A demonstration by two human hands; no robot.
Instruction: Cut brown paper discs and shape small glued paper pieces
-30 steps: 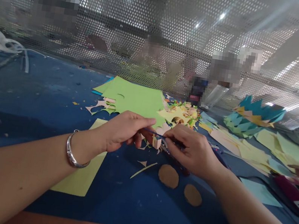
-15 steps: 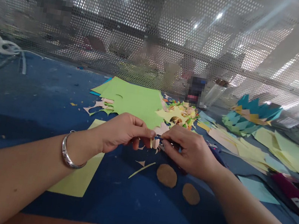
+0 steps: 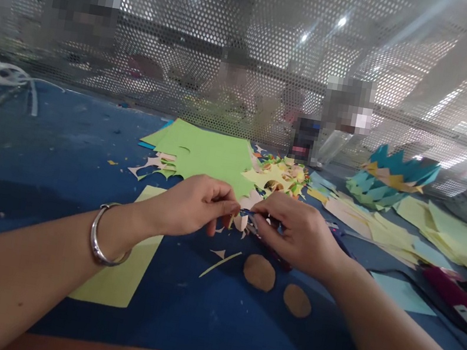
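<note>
Over the middle of the blue table [image 3: 175, 308], my left hand [image 3: 197, 205] pinches a small yellow-green paper piece [image 3: 232, 221], mostly hidden by the fingers. My right hand [image 3: 296, 227] is closed on a thin tool with a narrow tip [image 3: 247, 211] that points at the left fingertips; its kind is hard to make out. Beneath the right hand shows a dark reddish object [image 3: 284, 262], largely covered. Two brown oval cutouts [image 3: 259, 272] lie in front of that hand, with a thin pale green strip [image 3: 219, 264] to their left.
Green sheets [image 3: 214, 157] lie at the back beside a heap of colourful paper bits [image 3: 289, 175]. A yellow sheet [image 3: 117, 281] is under my left forearm. Rightward are a folded blue paper crown [image 3: 393, 181], pale offcuts [image 3: 364, 221], a magenta power strip [image 3: 454, 298] and a perforated screen [image 3: 171, 39] behind.
The paper piece in my left hand has turned and sits lower in the fingers. The thin tip from my right hand now shows between the hands. The view has shifted slightly.
</note>
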